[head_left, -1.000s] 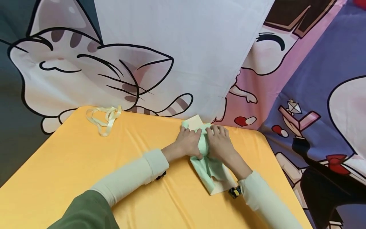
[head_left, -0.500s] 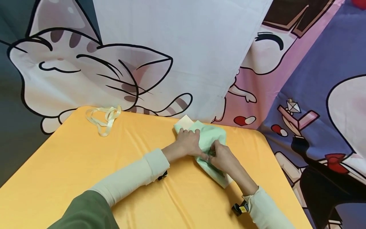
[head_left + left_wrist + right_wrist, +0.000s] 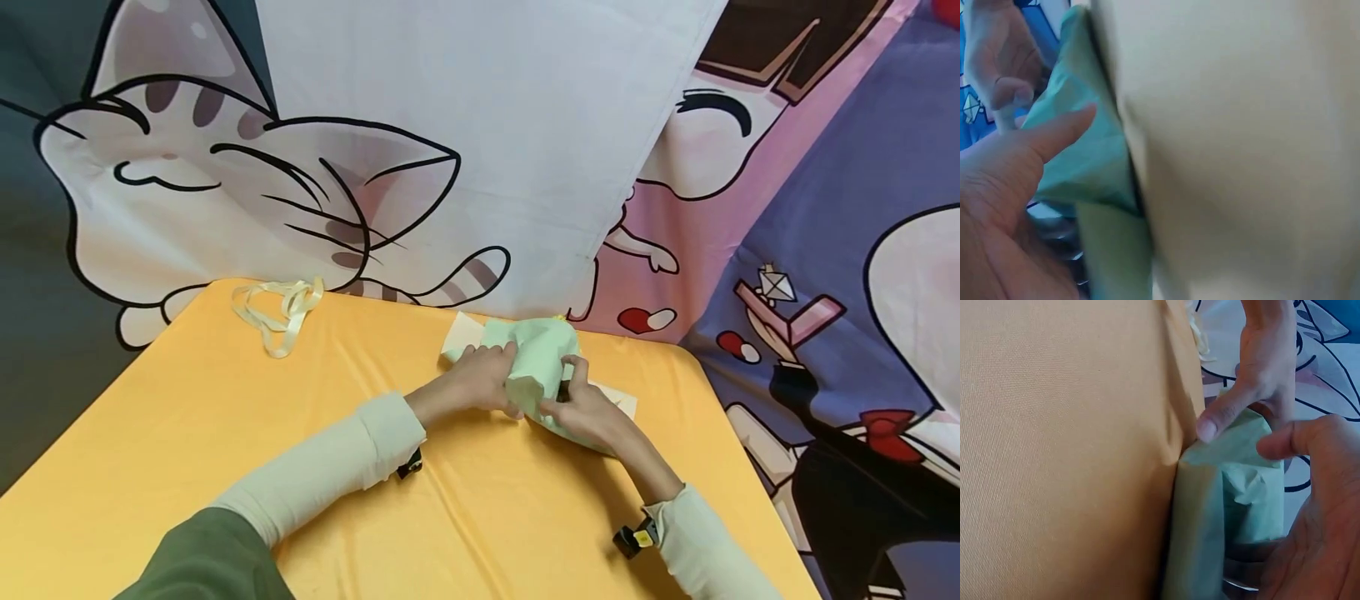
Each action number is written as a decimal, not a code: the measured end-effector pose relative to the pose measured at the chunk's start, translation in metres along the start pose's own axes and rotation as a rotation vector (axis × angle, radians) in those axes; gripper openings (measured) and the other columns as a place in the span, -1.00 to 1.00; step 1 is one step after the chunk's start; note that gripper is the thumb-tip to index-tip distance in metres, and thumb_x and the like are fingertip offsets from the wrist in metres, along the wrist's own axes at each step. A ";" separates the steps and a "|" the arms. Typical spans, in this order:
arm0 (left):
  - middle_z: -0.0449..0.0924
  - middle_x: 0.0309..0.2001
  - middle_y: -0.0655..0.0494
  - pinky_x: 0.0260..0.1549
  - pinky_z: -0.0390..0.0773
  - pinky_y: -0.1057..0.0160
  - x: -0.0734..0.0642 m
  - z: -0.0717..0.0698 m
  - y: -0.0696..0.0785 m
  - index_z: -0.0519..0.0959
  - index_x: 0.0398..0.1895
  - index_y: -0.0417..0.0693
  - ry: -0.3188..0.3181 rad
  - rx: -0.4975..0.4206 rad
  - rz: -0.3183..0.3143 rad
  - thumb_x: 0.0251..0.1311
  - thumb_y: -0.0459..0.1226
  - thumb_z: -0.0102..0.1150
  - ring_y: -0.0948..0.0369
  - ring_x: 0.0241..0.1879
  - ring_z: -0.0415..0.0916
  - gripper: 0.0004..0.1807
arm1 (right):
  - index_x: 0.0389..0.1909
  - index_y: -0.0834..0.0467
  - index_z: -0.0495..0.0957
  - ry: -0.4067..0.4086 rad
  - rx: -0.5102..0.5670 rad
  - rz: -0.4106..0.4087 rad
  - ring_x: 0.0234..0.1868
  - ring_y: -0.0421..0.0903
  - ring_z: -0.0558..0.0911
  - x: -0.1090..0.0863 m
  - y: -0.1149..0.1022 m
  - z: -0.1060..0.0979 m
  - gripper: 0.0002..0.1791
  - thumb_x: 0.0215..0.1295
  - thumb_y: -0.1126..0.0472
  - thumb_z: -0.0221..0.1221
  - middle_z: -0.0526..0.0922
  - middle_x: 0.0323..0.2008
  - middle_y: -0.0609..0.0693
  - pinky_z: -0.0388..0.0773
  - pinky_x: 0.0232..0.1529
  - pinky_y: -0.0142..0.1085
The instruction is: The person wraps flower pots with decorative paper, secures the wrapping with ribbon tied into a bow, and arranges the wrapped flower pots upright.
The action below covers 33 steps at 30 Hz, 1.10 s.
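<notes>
Pale green wrapping paper [image 3: 542,343] with a cream underside lies bunched near the table's back edge, forming a rounded bulge with a rolled end facing me. My left hand [image 3: 480,377] holds its left side, where a cream corner sticks out. At the near right, my right hand [image 3: 588,407] grips the paper between thumb and fingers, beside a small dark gap. The right wrist view shows creased folds in the green paper [image 3: 1254,481] and the left thumb [image 3: 1210,428] pressing its edge. Whatever the paper covers is mostly hidden; shiny dark patches show below it.
A loose tangle of cream ribbon [image 3: 288,315] lies at the table's back left. The yellow tablecloth [image 3: 352,492] has shallow creases. Behind the table hangs a printed cloth [image 3: 480,150] with a cartoon cat, and another printed panel [image 3: 825,250] stands at the right.
The paper bundle has turned, its near cream corner swinging right and up. My right hand has left the top and come down to the near right side; my left hand stays at the left.
</notes>
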<state>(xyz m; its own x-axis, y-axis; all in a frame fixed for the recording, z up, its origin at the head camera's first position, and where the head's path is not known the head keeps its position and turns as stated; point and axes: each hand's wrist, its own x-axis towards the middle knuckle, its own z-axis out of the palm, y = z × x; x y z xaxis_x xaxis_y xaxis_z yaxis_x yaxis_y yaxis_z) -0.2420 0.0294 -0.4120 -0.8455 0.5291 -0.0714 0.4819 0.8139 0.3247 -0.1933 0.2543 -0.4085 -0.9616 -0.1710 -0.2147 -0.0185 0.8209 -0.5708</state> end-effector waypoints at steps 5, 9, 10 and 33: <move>0.69 -0.01 -0.02 0.00 0.65 -0.01 0.004 0.018 -0.006 0.35 0.41 -0.16 0.071 -0.036 0.014 0.34 0.19 0.57 0.00 -0.08 0.64 -0.11 | 0.82 0.33 -0.49 0.060 -0.099 -0.100 0.36 0.28 0.71 0.004 0.001 0.012 0.59 0.31 -0.27 0.52 0.51 0.49 0.59 0.66 0.36 0.19; 0.77 -0.23 0.03 -0.17 0.65 -0.03 0.016 0.036 -0.015 0.36 0.28 -0.16 0.128 -0.038 0.055 0.40 0.12 0.54 0.02 -0.20 0.73 -0.25 | 0.78 0.50 -0.34 0.163 -0.178 -0.190 0.35 0.37 0.70 0.007 0.003 0.026 0.46 0.38 -0.06 0.55 0.55 0.43 0.61 0.68 0.31 0.21; 0.77 -0.28 0.03 -0.19 0.64 -0.03 0.016 0.036 -0.014 0.37 0.24 -0.16 0.134 -0.040 0.057 0.40 0.10 0.56 0.03 -0.23 0.74 -0.28 | 0.77 0.53 -0.30 0.192 -0.194 -0.210 0.32 0.39 0.72 0.008 0.003 0.028 0.40 0.41 -0.01 0.53 0.59 0.37 0.62 0.69 0.28 0.22; 0.73 -0.44 -0.12 -0.32 0.61 -0.06 -0.019 0.036 -0.062 0.37 0.17 -0.28 0.356 -0.109 -0.034 0.25 0.03 0.69 -0.03 -0.45 0.71 -0.21 | 0.80 0.46 -0.21 0.230 -0.284 -0.323 0.33 0.49 0.65 0.039 -0.045 0.062 0.25 0.48 0.16 0.49 0.63 0.30 0.60 0.61 0.36 0.38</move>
<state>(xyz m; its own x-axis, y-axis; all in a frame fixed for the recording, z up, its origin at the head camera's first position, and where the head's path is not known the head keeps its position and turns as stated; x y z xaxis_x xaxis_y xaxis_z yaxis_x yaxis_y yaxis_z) -0.2474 -0.0224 -0.4645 -0.8968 0.3700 0.2424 0.4411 0.7892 0.4274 -0.2133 0.1764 -0.4406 -0.9294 -0.3426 0.1371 -0.3690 0.8673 -0.3340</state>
